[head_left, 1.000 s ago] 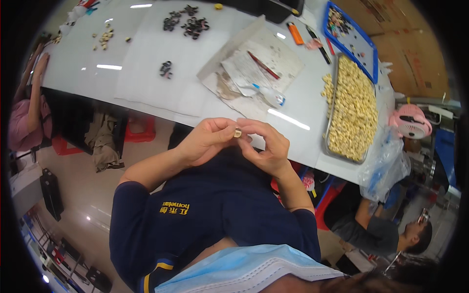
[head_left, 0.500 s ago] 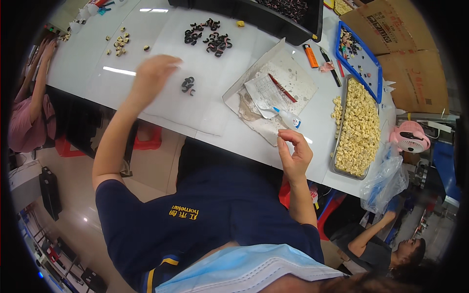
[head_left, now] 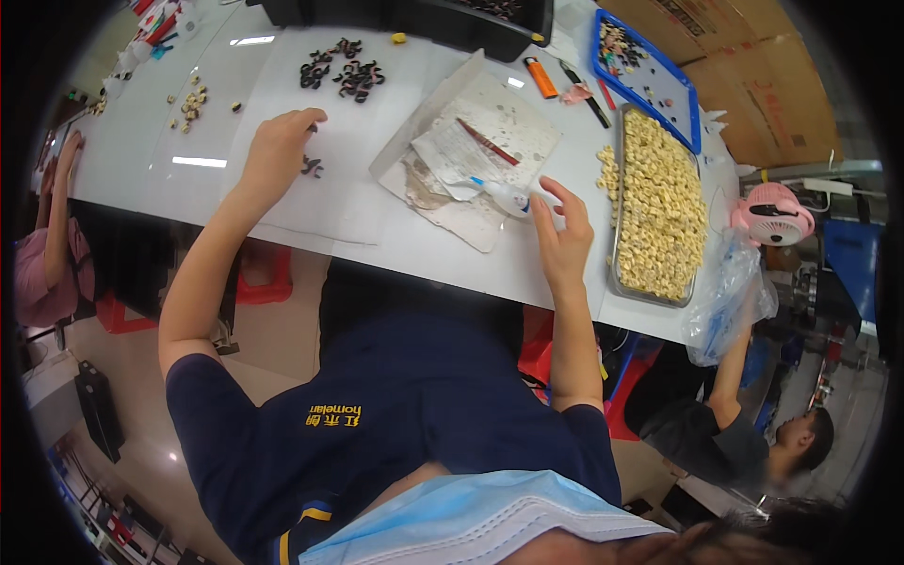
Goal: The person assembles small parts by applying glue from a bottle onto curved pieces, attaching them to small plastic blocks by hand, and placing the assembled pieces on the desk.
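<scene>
My left hand (head_left: 278, 155) is over the table, its thumb and forefinger closed on a small black curved piece (head_left: 313, 128) that is mostly hidden by the fingertips. Just below those fingers lie a few similar black-and-pink pieces (head_left: 311, 168). A larger pile of black-and-pink curved pieces (head_left: 360, 81) is farther off. At the table's near edge my right hand (head_left: 565, 235) has its thumb and fingers apart. Its fingertips are beside the base of a small white bottle with a blue tip (head_left: 508, 198); whether they touch it I cannot tell. The bottle lies on a stained white board (head_left: 461, 221).
A metal tray (head_left: 614, 254) heaped with small cream pieces (head_left: 659, 207) is on the right. Behind it are a blue tray (head_left: 695, 127), an orange lighter (head_left: 540, 78) and a black bin (head_left: 452, 33). Cream pieces (head_left: 193, 104) lie scattered left. Two other people sit nearby.
The view has shifted, so the table appears farther left and higher. My left hand has come to the small group of black pieces and pinched one. My right hand has moved up to the bottle's base.
</scene>
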